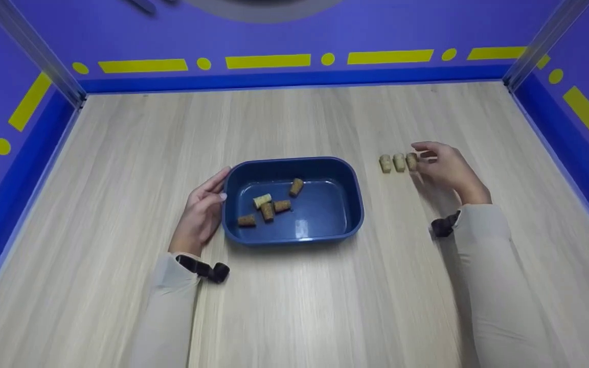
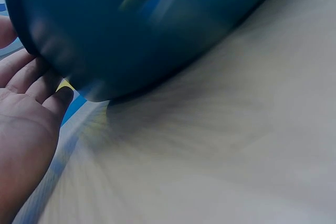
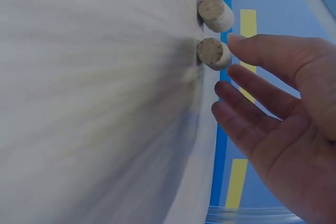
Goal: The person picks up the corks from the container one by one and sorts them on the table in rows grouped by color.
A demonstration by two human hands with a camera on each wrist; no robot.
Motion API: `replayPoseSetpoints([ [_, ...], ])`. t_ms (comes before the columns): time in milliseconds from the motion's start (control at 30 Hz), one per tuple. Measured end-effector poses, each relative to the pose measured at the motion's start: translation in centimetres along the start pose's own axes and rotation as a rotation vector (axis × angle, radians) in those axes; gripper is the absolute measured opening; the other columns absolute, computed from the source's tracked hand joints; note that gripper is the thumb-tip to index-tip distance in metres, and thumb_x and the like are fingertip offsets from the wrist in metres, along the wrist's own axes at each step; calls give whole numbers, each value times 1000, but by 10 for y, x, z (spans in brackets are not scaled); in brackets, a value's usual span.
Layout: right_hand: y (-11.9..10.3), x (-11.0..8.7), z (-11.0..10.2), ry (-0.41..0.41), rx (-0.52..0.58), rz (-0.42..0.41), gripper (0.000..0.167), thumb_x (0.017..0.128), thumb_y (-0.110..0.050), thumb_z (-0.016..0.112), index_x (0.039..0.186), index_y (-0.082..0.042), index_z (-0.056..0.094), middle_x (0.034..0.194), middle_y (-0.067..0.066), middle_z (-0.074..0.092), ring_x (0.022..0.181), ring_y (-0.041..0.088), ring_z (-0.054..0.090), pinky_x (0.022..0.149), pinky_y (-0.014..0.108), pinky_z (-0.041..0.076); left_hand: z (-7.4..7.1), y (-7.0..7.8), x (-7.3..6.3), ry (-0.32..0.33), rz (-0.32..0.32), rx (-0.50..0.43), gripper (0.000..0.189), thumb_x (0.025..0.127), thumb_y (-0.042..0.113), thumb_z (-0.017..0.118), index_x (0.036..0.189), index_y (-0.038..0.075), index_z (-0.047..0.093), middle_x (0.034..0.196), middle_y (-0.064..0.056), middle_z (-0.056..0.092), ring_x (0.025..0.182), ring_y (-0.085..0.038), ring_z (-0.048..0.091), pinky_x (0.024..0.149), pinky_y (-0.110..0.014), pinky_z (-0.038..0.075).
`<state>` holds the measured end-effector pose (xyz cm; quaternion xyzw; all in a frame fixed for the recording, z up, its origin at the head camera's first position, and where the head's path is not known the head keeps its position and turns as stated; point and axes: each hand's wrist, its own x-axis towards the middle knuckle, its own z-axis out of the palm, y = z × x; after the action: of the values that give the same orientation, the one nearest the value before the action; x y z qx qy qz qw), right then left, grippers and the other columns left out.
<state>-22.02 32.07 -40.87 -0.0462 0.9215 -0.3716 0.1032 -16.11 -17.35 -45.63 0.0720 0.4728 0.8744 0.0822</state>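
Observation:
A dark blue rectangular tub (image 1: 320, 214) stands on the table with several corks (image 1: 267, 211) loose inside, mostly in its left half. The left hand (image 1: 200, 212) rests against the tub's left wall, fingers extended along the outside and thumb at the rim. In the left wrist view, the fingers (image 2: 31, 74) touch the tub's outer side. Right of the tub, three pale corks (image 1: 399, 162) lie side by side in a row. My right hand (image 1: 445, 166) is at the row's right end, thumb and fingers apart around the nearest cork (image 3: 211, 52), with nothing gripped.
The light wood table (image 1: 294, 301) is bounded by a purple-blue back wall (image 1: 274, 41) with yellow dashes and dots. Similar side walls rise at left and right. Both wrists wear a small black camera on a strap (image 1: 205, 268).

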Motion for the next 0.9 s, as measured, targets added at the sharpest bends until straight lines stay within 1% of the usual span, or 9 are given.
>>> replayPoseSetpoints([
  [133, -7, 0, -3, 22, -10, 2, 50, 93, -9, 53, 142, -2, 44, 144, 24, 42, 130, 46, 42, 103, 55, 41, 0, 0, 0, -3, -1, 6, 63, 84, -14, 38, 146, -14, 22, 139, -10, 52, 126, -12, 51, 103, -24, 44],
  [300, -18, -1, -6, 42, -18, -49, 48, 93, -10, 56, 139, 0, 47, 142, 25, 45, 129, 43, 43, 106, 53, 38, 0, 1, 0, -16, 1, 16, 62, 85, -14, 39, 145, -13, 24, 141, -10, 50, 127, -12, 50, 102, -24, 45],
  [400, -24, -1, -8, 40, -15, -68, 48, 94, -15, 58, 139, -1, 48, 141, 23, 47, 129, 39, 45, 107, 51, 38, 0, 2, 0, -19, -1, 13, 62, 85, -14, 39, 146, -13, 24, 141, -10, 51, 127, -11, 50, 102, -24, 45],
  [500, -29, -1, -7, 35, -13, -94, 48, 94, -16, 59, 139, -2, 49, 141, 21, 49, 129, 37, 46, 108, 50, 37, 0, 2, 0, -20, -2, 9, 63, 85, -14, 39, 145, -13, 23, 140, -9, 52, 127, -12, 51, 102, -24, 44],
  [667, -43, 1, -6, 39, -24, -170, 46, 93, -12, 59, 136, -1, 51, 138, 21, 51, 125, 37, 49, 108, 52, 37, -1, 2, 0, -15, -3, 4, 62, 85, -15, 38, 145, -14, 23, 140, -9, 52, 127, -11, 51, 103, -24, 44],
  [900, -68, 1, -4, 8, -99, -278, 42, 92, -13, 61, 133, -2, 56, 133, 20, 56, 121, 39, 53, 105, 54, 39, 1, 2, 0, -1, -11, 19, 63, 85, -15, 38, 146, -13, 23, 144, -13, 48, 127, -11, 50, 104, -24, 43],
])
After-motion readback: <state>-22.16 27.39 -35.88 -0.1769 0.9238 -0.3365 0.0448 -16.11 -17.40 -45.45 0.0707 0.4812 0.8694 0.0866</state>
